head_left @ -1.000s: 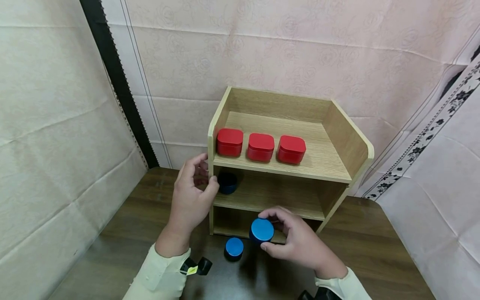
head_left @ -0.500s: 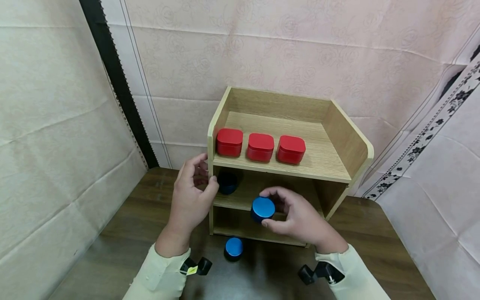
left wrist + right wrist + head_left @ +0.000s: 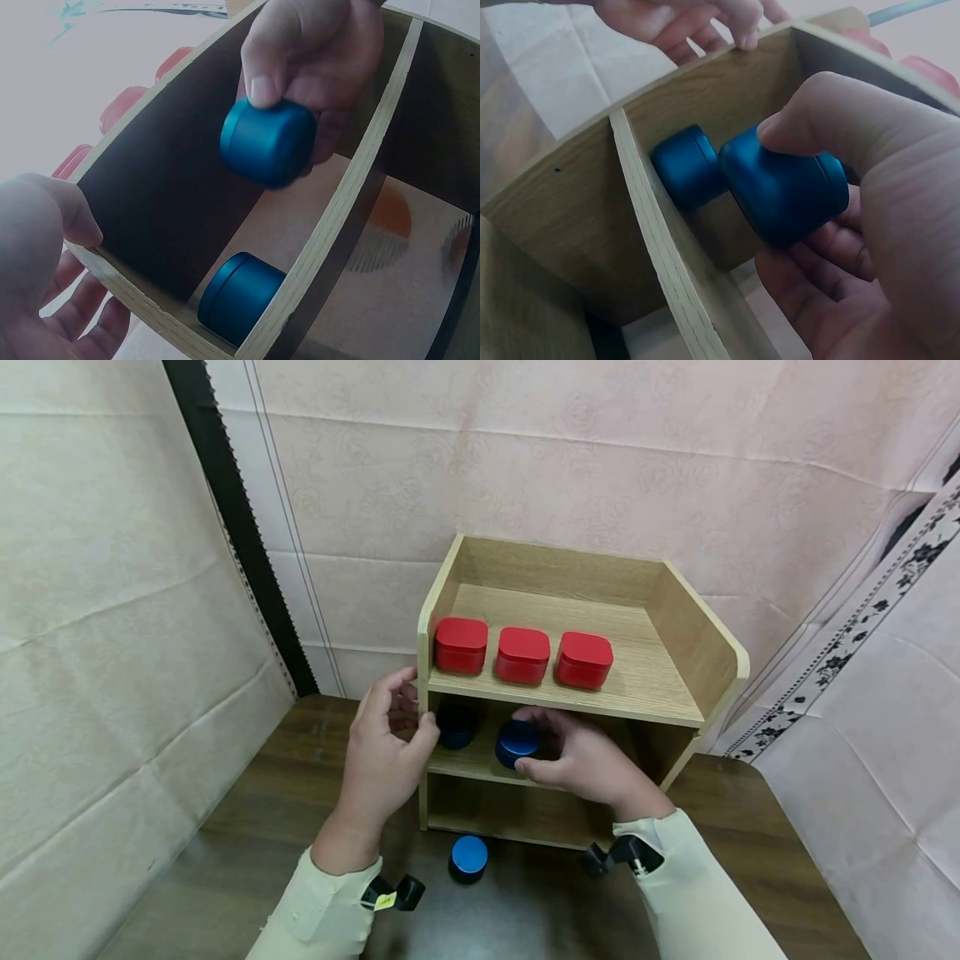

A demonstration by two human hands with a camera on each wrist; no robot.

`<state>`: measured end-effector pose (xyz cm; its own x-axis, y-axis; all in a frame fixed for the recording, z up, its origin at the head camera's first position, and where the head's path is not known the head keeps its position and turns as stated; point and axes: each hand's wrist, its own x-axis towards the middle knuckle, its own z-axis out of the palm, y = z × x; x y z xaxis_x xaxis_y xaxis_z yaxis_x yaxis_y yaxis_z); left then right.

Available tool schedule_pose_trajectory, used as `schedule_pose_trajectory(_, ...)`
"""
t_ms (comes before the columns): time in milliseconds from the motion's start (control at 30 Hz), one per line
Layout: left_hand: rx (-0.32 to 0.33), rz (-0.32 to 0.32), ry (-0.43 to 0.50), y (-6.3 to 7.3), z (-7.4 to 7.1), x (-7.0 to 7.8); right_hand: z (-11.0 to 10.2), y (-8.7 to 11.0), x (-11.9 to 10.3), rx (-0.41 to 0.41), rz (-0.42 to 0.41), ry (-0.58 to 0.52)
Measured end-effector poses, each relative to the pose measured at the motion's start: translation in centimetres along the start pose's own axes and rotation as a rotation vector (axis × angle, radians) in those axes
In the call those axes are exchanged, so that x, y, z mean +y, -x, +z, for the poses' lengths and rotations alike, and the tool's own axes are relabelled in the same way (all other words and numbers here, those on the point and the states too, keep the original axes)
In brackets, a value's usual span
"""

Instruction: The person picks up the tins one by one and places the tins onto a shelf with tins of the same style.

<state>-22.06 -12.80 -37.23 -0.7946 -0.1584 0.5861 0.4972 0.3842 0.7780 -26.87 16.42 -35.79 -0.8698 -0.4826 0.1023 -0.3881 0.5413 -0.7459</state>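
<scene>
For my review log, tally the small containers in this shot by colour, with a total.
Red containers: 3, in a row on the top shelf
Blue containers: 3, one held in the right hand, one on the middle shelf, one on the table
Total: 6

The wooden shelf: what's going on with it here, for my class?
A person's right hand holds a blue container in the opening of the wooden shelf's middle level, while the left hand grips the left side panel. A second blue container sits at that level's left end; a third stands on the table in front. Three red boxes line the top.
</scene>
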Motion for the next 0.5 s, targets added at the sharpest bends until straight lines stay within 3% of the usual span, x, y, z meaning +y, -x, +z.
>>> schedule_pose_trajectory(233,-0.003,0.005,0.004,0.0,-0.1,0.0,0.1,-2.0,0.8,-0.031,0.083,-0.07)
schedule_pose_trajectory(500,-0.007,-0.001,0.009,0.0,-0.1,0.1,0.7,-3.3,1.7,-0.048,0.096,-0.098)
